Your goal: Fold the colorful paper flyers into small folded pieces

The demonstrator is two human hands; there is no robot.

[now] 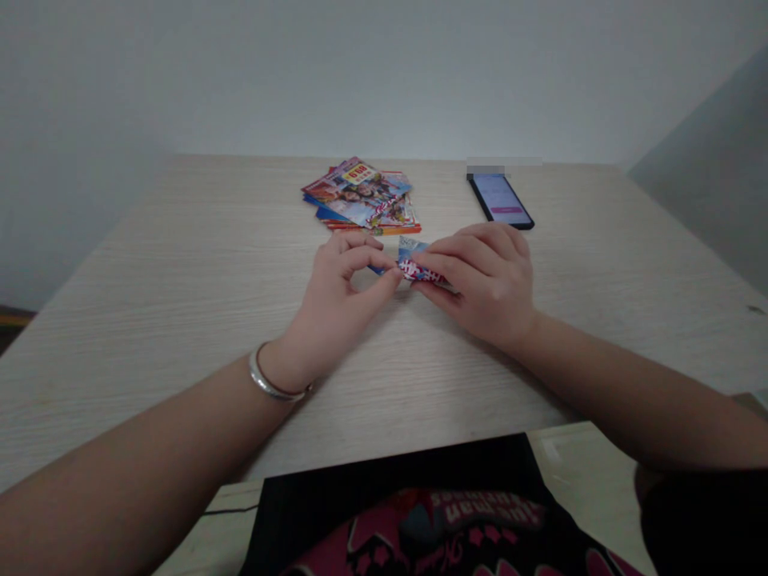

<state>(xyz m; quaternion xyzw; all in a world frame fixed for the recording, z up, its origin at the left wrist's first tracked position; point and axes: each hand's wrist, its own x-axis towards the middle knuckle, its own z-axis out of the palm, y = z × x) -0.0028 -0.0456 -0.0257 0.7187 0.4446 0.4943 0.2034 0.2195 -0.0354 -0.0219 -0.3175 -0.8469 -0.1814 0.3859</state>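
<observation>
Between my two hands is a small folded piece of printed paper (414, 270), coloured blue, red and white. My left hand (351, 288) pinches its left edge between thumb and forefinger, the other fingers curled. On the right side, my right hand (486, 276) grips the paper with thumb below and fingers above, hiding much of it. The folded paper is held just above the table or against it; I cannot tell which. Just behind my hands lies a fanned pile of colourful printed leaflets (360, 196).
A phone (501, 200) with a lit screen lies at the back right of the pale wooden table (198, 264). Behind the table stands a plain wall (384, 80). A black item (396, 460) is at the near edge, by my lap.
</observation>
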